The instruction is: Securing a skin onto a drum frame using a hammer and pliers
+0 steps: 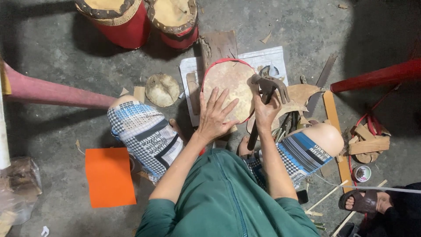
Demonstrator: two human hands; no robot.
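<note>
A small round drum (230, 83) with a tan hide head and a red rim rests on the floor between my knees. My left hand (215, 116) lies flat on the near side of the hide, fingers spread. My right hand (266, 112) is closed around the dark handle of a claw hammer (267, 85); the hammer's metal head sits at the drum's right rim.
Two larger red drums (131, 17) stand at the top. A round hide piece (162, 90), an orange sheet (109, 175), a saw blade (322, 81), wood scraps (368, 142) and a small bowl (362, 173) lie around. Another person's sandalled foot (364, 202) is at lower right.
</note>
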